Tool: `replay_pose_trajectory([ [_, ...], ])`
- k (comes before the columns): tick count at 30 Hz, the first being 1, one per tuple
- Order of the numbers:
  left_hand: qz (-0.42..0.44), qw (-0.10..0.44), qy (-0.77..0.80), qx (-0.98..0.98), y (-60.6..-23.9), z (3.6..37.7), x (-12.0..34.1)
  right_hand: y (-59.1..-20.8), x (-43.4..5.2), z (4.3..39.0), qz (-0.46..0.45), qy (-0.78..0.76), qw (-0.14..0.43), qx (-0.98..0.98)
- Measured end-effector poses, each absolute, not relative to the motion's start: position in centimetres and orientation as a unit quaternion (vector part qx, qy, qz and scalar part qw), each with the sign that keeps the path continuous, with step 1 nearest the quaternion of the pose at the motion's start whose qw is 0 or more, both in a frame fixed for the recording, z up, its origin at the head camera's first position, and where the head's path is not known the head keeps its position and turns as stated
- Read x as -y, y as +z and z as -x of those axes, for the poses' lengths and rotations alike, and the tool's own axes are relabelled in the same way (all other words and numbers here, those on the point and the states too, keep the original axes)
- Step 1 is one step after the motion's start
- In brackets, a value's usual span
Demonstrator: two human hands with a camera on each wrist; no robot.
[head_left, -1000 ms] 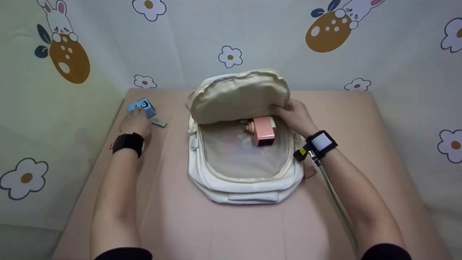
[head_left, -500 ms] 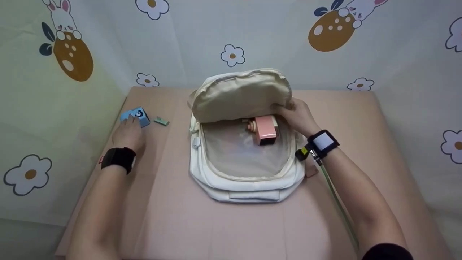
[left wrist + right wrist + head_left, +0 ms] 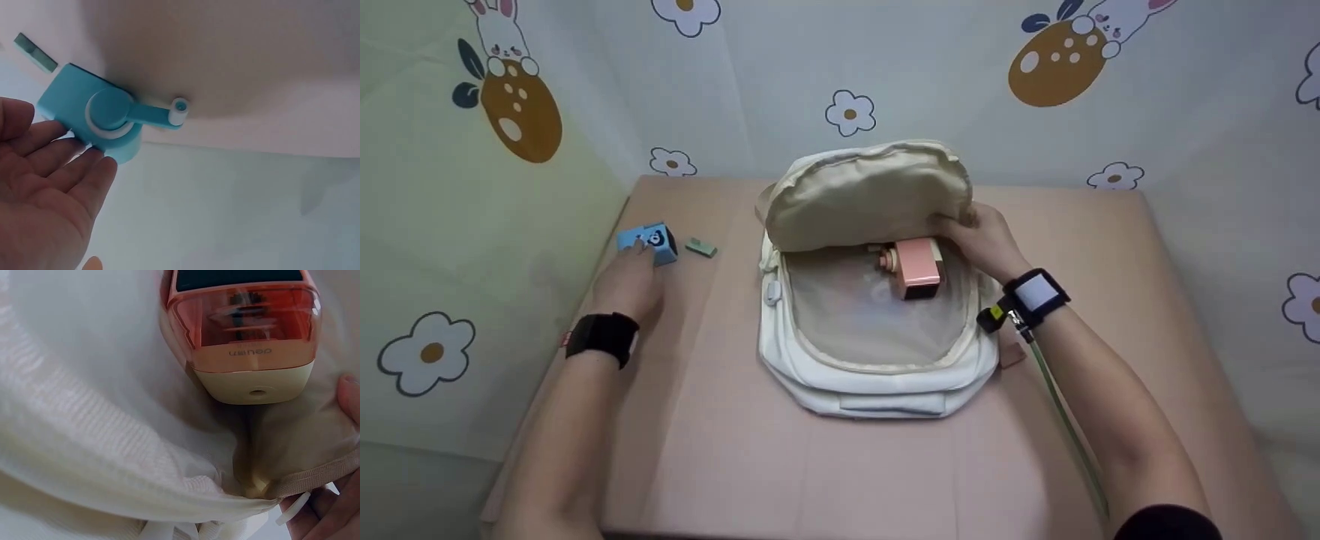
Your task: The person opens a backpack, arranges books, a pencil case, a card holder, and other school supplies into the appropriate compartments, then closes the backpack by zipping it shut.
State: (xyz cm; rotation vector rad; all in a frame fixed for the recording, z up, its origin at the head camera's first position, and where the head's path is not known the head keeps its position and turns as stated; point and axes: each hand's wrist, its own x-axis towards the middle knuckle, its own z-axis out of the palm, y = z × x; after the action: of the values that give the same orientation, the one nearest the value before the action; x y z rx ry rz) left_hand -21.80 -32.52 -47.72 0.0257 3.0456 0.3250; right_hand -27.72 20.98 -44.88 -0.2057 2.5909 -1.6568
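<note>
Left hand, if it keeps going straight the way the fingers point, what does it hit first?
The left hand would meet the blue sharpener first; its fingertips already look to be at the sharpener's side. Actual contact is hard to judge.

Left hand: the left hand (image 3: pixel 42 197) fills the lower left of the view, palm showing, fingers straight and close together.
Fingertips: the fingertips (image 3: pixel 104 169) touch the near side of the blue box; no grip is closed round it.
Blue box: a light blue plastic box-shaped sharpener (image 3: pixel 90 121) stands on the pale pink tabletop (image 3: pixel 236 62), close to the tabletop's edge.
Crank: a round blue hub on a white ring carries a blue crank arm ending in a white knob (image 3: pixel 180 107), pointing right.
Small piece: a flat grey-green rectangular piece (image 3: pixel 35 52) lies on the tabletop near the upper left, apart from the box.
Backdrop: a pale bluish-white cloth (image 3: pixel 225 208) fills the lower part of the view.
</note>
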Motion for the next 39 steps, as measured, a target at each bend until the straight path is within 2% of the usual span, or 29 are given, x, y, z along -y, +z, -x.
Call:
replay_pose_trajectory([
  [13, 0.071, -0.061, 0.133, -0.987, -49.5, 23.3, 31.9, -45.1, -20.7, 27.7, 0.069, -0.541, 0.033, -0.838],
  [16, 0.100, -0.055, 0.126, -0.985, -49.3, 24.1, 31.8, -45.2, -20.5, 27.6, 0.072, -0.544, 0.033, -0.835],
  [21, 0.130, -0.014, 0.142, -0.981, -49.2, 24.8, 31.9, -45.3, -20.4, 27.4, 0.069, -0.551, 0.040, -0.831],
  [29, 0.073, -0.031, 0.149, -0.986, -49.1, 23.0, 31.0, -45.2, -20.7, 27.6, 0.074, -0.525, 0.024, -0.848],
  [39, 0.021, -0.016, 0.141, -0.990, -49.4, 21.2, 27.2, -45.1, -21.0, 27.9, 0.058, -0.530, 0.033, -0.845],
])
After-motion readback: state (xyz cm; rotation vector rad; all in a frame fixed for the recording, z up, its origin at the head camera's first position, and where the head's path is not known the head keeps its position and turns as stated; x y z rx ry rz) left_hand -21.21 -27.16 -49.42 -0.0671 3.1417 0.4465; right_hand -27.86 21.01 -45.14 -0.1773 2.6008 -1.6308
